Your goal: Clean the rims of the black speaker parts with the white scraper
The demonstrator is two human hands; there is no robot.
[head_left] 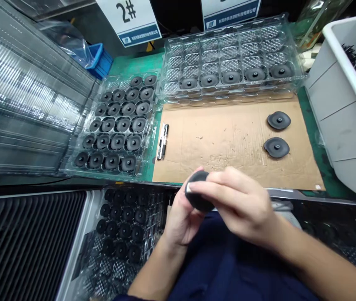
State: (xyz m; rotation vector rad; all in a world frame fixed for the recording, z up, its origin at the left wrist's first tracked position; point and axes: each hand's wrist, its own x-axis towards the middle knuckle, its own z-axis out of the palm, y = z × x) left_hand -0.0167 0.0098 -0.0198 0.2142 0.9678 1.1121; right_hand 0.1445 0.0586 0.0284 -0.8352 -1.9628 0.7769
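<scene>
My left hand (182,219) is wrapped round a dark grey round disc (200,200), tilted up just in front of the table's near edge. The fingers of my right hand (243,200) are closed against the face of the same disc; a small pale patch shows at their tips, and I cannot make out what it is. Beyond my hands a brown cardboard sheet (215,133) covers part of the green table. Toward its right side lie two similar dark discs, one disc (279,120) behind the other (277,147), each with a raised centre and a notched edge.
At the left stands a clear tray (146,144) with rows of dark discs. Stacked clear trays (228,90) at the back hold discs in the front row. A cutter and pen (162,142) lie on the cardboard. A grey-white bin (347,96) rises at the right; a blue basket (98,62) sits behind.
</scene>
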